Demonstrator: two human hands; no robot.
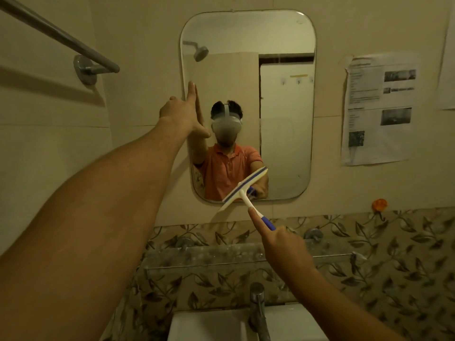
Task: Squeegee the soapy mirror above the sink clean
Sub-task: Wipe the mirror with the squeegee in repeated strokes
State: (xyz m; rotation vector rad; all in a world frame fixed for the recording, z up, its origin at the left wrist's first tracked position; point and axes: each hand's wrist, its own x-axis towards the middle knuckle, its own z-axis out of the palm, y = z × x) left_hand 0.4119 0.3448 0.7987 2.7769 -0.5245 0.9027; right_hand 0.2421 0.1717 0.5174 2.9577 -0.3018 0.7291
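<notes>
Left hand (183, 112) flat, fingers straight and together, pressed on mirror (283, 94) at its left edge, centre-left of frame.
Right hand (283, 244) grips squeegee (243, 189) handle, forefinger along it; blade tilted across mirror's bottom rim. Judged: bottom of a pass. Next: lift, reset high, level blade, overlap adjacent strip.

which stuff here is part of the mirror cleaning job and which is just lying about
Part of the job:
- mirror
- squeegee, blade at the mirror's bottom edge
- right hand, gripping the squeegee handle
- left hand, fingers straight at the mirror's left edge

Just there:
- towel rail
- papers on the wall
- shelf
- tap
- sink
</notes>
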